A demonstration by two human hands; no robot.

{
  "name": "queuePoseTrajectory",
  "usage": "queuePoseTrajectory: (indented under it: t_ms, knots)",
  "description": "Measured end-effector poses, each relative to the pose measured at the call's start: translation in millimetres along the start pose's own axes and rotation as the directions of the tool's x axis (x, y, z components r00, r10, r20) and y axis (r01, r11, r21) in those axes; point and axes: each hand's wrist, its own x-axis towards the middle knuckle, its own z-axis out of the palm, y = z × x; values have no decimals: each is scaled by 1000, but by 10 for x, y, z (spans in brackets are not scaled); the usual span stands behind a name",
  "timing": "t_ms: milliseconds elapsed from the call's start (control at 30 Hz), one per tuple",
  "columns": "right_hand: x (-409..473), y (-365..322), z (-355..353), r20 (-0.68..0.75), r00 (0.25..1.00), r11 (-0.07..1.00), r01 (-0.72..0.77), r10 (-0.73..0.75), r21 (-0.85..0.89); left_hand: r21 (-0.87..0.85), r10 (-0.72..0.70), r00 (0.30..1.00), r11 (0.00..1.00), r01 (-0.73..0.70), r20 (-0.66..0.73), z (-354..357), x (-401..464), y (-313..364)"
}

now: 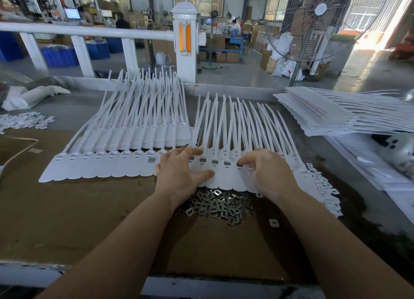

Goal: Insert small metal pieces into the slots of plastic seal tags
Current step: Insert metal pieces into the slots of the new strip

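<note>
On the cardboard-topped bench [67,209], left hand [179,171] presses flat on seal tags [112,166]; right hand [268,171] pinches one.

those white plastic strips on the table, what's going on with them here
A person is fitting small metal pieces into a row of white seal tags laid side by side on a cardboard-covered table. The left hand rests spread on the tags, while the right hand pinches at a slot with its fingertips. Several slots between and left of the hands already show a metal piece; those further left look empty. A pile of metal pieces lies just below the hands, and a stack of more tags waits at the right.
</note>
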Motion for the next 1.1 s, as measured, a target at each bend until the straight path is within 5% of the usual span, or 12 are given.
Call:
queuePoseTrajectory:
  t_ms: [1100]
  knots:
    - [-87, -121, -60, -55, 997, 985, -49, 59, 164, -6, -2, 1000, 1000, 2, -8, -1, 12, -13]
